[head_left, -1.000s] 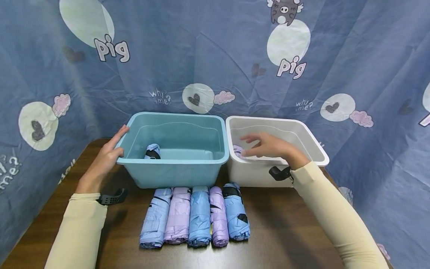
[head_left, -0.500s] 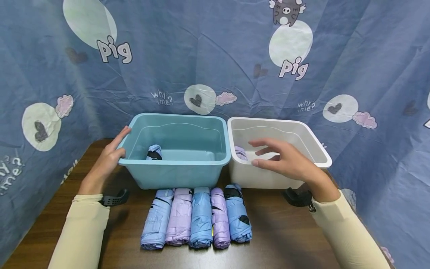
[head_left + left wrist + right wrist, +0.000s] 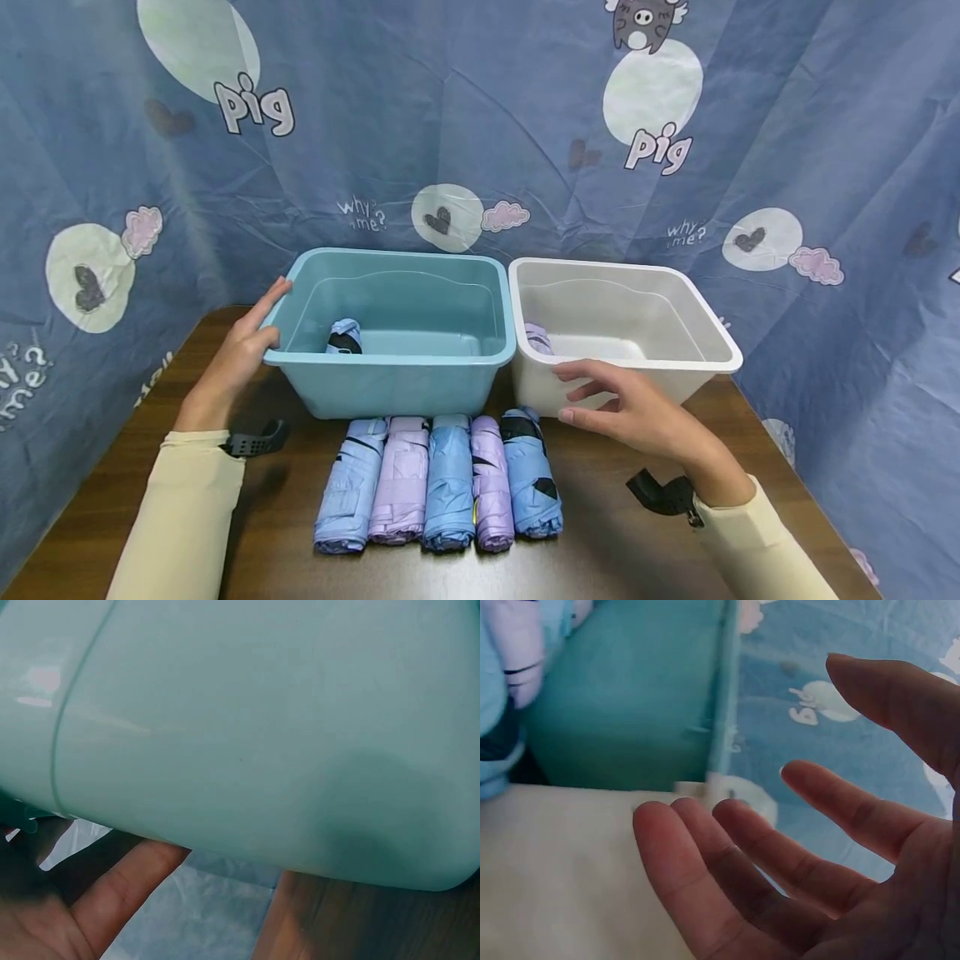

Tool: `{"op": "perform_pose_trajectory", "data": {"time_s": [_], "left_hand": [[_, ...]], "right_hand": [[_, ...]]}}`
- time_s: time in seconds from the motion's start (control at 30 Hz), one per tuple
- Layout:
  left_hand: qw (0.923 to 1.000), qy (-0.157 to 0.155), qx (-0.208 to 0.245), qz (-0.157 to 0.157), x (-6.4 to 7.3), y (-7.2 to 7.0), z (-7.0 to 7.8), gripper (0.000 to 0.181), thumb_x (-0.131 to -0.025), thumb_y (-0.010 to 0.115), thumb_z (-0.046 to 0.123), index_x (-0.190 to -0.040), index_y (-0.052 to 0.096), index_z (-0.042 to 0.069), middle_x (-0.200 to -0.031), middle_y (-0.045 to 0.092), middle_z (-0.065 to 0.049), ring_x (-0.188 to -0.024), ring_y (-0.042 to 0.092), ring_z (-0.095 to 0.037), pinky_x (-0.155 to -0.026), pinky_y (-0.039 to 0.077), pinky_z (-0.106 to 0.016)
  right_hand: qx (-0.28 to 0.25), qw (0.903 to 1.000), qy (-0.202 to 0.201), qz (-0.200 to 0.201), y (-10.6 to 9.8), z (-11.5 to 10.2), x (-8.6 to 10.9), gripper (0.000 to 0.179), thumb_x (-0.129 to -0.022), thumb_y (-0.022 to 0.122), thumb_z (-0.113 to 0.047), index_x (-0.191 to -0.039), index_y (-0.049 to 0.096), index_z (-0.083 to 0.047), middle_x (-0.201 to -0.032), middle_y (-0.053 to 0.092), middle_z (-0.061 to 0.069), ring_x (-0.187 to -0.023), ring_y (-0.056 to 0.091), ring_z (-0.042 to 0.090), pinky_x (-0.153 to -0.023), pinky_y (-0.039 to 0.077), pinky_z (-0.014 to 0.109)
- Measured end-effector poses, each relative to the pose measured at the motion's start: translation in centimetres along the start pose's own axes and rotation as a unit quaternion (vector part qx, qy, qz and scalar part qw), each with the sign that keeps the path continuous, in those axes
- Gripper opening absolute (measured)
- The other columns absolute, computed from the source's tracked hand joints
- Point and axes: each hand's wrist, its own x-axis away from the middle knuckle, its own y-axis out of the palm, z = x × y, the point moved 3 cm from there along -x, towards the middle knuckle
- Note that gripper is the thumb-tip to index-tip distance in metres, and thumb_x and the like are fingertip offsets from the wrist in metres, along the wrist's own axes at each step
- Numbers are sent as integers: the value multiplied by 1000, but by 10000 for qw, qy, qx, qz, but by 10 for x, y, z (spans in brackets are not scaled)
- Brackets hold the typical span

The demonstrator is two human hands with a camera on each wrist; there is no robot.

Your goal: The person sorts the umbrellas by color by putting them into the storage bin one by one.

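Observation:
My left hand (image 3: pixel 232 358) rests against the left rim of a teal plastic bin (image 3: pixel 390 387), its fingers stretched along the outside. In the left wrist view, fingers (image 3: pixel 127 892) touch the bin's edge. My right hand (image 3: pixel 637 412) hovers in front of a white bin (image 3: pixel 600 361), fingers apart and slightly bent, holding nothing. Nearest to it lies a blue folded umbrella (image 3: pixel 531 475) with black patches. Left of that lie a narrow purple umbrella (image 3: pixel 491 487), a blue one, a pink-lilac umbrella (image 3: pixel 399 483) and a light blue umbrella (image 3: pixel 348 487).
Inside the teal bin lies a blue-and-black umbrella (image 3: pixel 344 336); a lilac umbrella (image 3: pixel 537 337) is partly visible in the white bin. Both bins stand side by side on a brown wooden table (image 3: pixel 600 542). A blue printed curtain (image 3: pixel 480 125) hangs behind.
My right hand has drawn back out from over the white bin and come down in front of it, toward the umbrella row. My left hand stays at the teal bin's rim.

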Motion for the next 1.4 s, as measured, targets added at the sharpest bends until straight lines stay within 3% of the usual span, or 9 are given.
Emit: {"op": "perform_pose_trajectory", "data": {"time_s": [0.2,0.6,0.83,0.97,1.07,1.27,1.4], "left_hand": [[9998,-184,34,-27,1,1,2,79,-80,33,-9,-155,19,12,-162,6,-6,-146,1,-29,-109,3,-59],[10000,-22,-7,-15,-1,1,3,79,-80,33,-9,-155,18,10,-162,6,-8,-146,2,-31,-108,8,-48],[9998,188,61,40,0,2,-2,79,-78,33,-11,-154,20,5,-161,7,-12,-146,3,-30,-103,13,-25],[9997,185,171,35,-2,3,-1,78,-78,32,-11,-154,19,5,-161,7,-11,-146,2,-30,-111,7,-39],[9997,76,227,-5,-2,3,-1,79,-79,32,-10,-154,18,7,-161,5,-10,-146,0,-29,-110,2,-53],[9999,33,132,23,2,4,-1,79,-79,32,-9,-154,19,9,-162,6,-8,-146,3,-28,-105,12,-29],[9998,-108,153,-3,1,3,0,78,-81,32,-7,-155,20,14,-162,5,-4,-147,2,-25,-107,10,-37]], "right_hand": [[-58,9997,174,-164,20,21,6,48,-87,70,-31,-131,57,-20,-125,61,8,-102,65,23,-82,52,38],[-177,9984,396,-375,59,51,14,53,-87,69,-35,-132,56,-8,-125,60,15,-101,66,30,-79,52,35],[62,9979,585,-289,74,62,16,59,-87,69,-35,-136,52,-7,-128,58,19,-97,66,33,-76,53,39],[319,9974,639,-45,81,66,15,65,-86,70,-35,-140,47,-9,-124,58,20,-93,65,30,-75,52,43],[443,9962,721,202,89,68,16,69,-84,72,-35,-142,45,-9,-118,58,20,-90,64,28,-76,49,42],[417,9900,1247,518,101,70,16,77,-80,75,-40,-146,42,-14,-115,52,22,-91,60,29,-74,45,42],[395,9861,1472,656,105,68,13,79,-79,76,-41,-147,41,-17,-114,50,21,-90,58,28,-72,45,41]]}}
